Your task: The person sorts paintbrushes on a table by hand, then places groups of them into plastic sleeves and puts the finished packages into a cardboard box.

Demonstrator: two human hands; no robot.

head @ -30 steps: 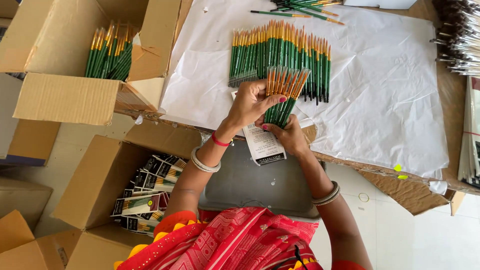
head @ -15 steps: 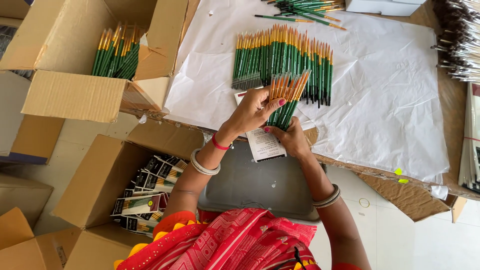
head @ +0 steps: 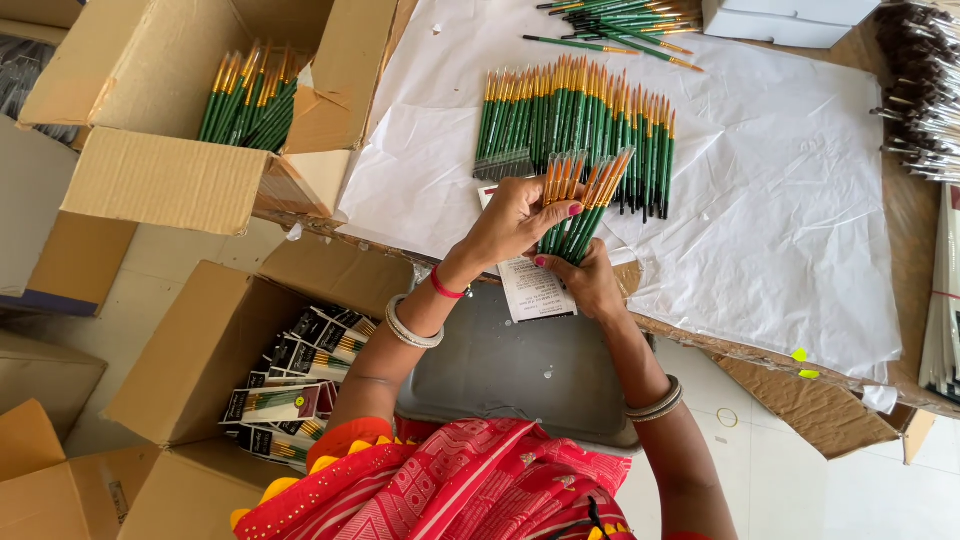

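Observation:
My right hand (head: 590, 280) grips the lower ends of a fanned bundle of green paintbrushes (head: 583, 196) with orange ferrules. My left hand (head: 520, 215) rests on the bundle from the left, fingers pinching some of the brushes. Just behind lies a row of the same green brushes (head: 580, 120) on a white paper sheet (head: 780, 200). Under my hands is a printed white packet (head: 535, 290).
An open cardboard box (head: 150, 110) at upper left holds more green brushes. A box (head: 200, 350) at lower left holds several packed brush sets. A grey tray (head: 510, 370) lies before me. Loose brushes (head: 620, 25) and a white box (head: 790, 18) sit at the top; brush stock (head: 925, 90) lies at right.
The view has shifted slightly. My left hand has moved a little along the fanned bundle; my right hand keeps its grip.

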